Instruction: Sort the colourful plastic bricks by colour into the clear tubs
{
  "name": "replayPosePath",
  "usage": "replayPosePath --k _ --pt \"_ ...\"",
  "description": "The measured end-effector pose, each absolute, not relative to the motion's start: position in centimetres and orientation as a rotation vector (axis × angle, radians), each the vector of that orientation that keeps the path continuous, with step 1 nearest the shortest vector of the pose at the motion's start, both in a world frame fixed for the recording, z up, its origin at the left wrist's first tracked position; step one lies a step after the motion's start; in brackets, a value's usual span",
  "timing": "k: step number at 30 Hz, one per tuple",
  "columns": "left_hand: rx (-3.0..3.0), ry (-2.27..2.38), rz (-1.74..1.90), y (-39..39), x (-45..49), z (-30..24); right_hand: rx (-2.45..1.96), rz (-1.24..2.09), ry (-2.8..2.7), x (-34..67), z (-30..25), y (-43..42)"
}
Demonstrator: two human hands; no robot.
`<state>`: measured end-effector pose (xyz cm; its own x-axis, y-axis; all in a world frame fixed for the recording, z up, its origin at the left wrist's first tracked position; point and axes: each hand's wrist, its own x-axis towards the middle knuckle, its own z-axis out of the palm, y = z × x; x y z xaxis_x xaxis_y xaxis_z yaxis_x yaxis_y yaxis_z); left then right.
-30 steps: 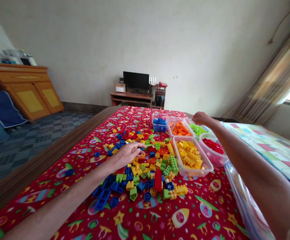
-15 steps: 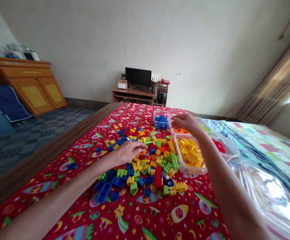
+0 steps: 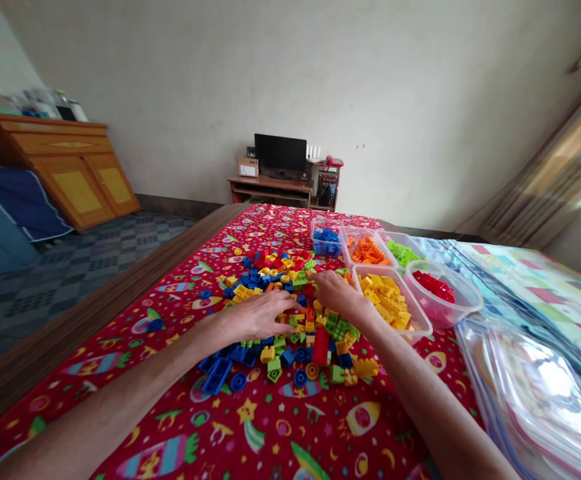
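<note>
A loose pile of toy building blocks [image 3: 270,353] in blue, yellow, green, orange and red lies on a red patterned cloth. Over its middle is my left hand [image 3: 263,315], palm down, with fingers spread and nothing held. My right hand [image 3: 337,293] reaches into the pile's right side, fingers bent down and apart among the blocks; its fingertips are partly hidden. Just right of that hand is a clear box of yellow blocks [image 3: 387,303]. Behind it stand boxes with orange blocks [image 3: 367,251], blue blocks [image 3: 327,243] and green blocks [image 3: 401,253]. A round tub holds red blocks [image 3: 434,287].
Clear plastic lids [image 3: 535,387] are stacked at the right. The cloth [image 3: 270,447] covers a bed-like surface with a brown edge [image 3: 105,300] on the left. A monitor [image 3: 280,155] on a desk stands beyond, and a wooden cabinet [image 3: 80,173] is at far left.
My right hand has moved from above the orange box down and left into the pile. My left hand has spread its fingers. The view has shifted slightly.
</note>
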<state>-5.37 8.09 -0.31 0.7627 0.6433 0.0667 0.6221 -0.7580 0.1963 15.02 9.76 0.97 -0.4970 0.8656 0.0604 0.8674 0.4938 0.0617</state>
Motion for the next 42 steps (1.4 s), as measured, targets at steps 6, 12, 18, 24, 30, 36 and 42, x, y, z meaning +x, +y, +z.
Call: replayPosePath --k 6,12,18,24,30,36,42 --pt "2.787 0.912 0.618 5.6 -2.7 -0.3 -1.306 -0.154 -2.533 16.5 0.7 10.6" --pt "2.989 0.480 0.365 1.0 -0.2 -0.2 -1.366 -0.163 -2.470 17.1 1.5 11.2" --pt "3.054 0.786 0.451 3.2 -1.4 -1.8 -1.488 -0.205 -2.557 17.6 3.1 10.3" --pt "3.057 1.044 0.590 5.6 -2.6 -0.8 -1.650 -0.205 -2.461 18.8 5.4 9.3" --pt "3.163 0.428 0.400 1.1 0.0 -0.4 -1.677 -0.206 -2.350 18.3 6.8 8.5" --pt "3.279 0.417 0.369 -0.3 1.7 -2.5 -1.643 -0.211 -2.353 17.1 6.3 8.0" --pt "3.243 0.807 0.432 3.0 0.5 -2.8 -1.597 -0.164 -2.389 17.1 6.1 8.0"
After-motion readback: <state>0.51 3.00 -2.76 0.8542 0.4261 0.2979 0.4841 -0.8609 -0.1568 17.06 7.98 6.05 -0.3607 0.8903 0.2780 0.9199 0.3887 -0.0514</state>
